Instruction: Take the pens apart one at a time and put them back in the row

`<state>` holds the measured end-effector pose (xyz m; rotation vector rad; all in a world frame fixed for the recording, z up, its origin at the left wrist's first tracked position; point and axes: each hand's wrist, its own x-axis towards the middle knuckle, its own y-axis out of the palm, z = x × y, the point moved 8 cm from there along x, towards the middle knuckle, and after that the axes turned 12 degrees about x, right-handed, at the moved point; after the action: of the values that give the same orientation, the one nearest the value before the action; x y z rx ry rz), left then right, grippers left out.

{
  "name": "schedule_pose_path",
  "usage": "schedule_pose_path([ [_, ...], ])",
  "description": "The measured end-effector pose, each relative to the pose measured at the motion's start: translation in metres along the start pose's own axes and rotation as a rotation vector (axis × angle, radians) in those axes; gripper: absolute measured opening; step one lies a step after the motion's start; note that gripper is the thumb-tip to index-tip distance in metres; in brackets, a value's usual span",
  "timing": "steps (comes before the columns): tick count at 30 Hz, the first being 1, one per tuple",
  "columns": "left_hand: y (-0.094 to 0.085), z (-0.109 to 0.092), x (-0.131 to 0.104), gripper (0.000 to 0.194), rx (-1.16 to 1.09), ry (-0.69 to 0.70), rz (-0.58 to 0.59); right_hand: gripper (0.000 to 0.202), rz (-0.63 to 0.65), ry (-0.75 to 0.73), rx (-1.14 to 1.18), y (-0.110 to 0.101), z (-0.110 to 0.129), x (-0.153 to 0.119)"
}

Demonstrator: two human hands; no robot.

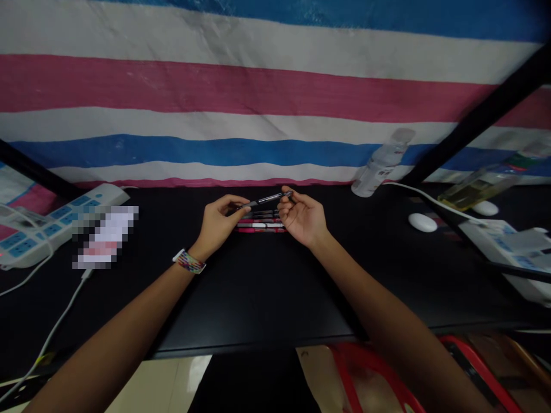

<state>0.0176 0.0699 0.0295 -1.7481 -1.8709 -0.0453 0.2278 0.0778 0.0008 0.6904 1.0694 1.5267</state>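
Between my two hands a dark pen [269,198] with a clear barrel is held a little above the table, tilted up toward the right. My left hand [221,221] pinches its left end between thumb and fingers. At the other end, the fingers of my right hand [303,217] close on the tip. Below the pen lies a row of several pens [260,225], black and red ones side by side, partly covered by both hands. A woven multicoloured band circles my left wrist.
Power strips [97,198] [512,241] lie on both sides of the black table [258,298]. A phone-like blurred item [105,238] on a white cable is at left. Right are a clear bottle [381,163], a bottle of yellowish liquid [477,186] and a white mouse [422,222]. A striped sheet [258,92] hangs behind.
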Motion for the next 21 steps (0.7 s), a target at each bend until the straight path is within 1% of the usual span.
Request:
schedule_pose_path([
  [5, 0.0009, 0.0041, 0.0009, 0.021, -0.006, -0.013, 0.001, 0.015, -0.035, 0.023, 0.060, 0.0000, -0.0042, -0.0005],
  [9, 0.0013, 0.0058, 0.0017, 0.021, -0.009, -0.004, 0.010, 0.022, -0.037, 0.017, 0.100, 0.0028, -0.0039, -0.0017],
  [14, 0.0022, 0.0040, 0.0007, 0.021, -0.004, -0.006, 0.004, 0.016, -0.056, 0.024, 0.057, 0.0006, -0.0035, -0.0022],
  [17, 0.0016, 0.0014, 0.0006, 0.022, -0.003, 0.002, -0.008, 0.019, -0.046, 0.005, 0.054, 0.0004, -0.0022, -0.0018],
  [21, 0.0005, 0.0040, 0.0008, 0.023, -0.021, -0.032, -0.004, 0.019, -0.049, 0.018, 0.010, -0.0021, -0.0031, -0.0002],
])
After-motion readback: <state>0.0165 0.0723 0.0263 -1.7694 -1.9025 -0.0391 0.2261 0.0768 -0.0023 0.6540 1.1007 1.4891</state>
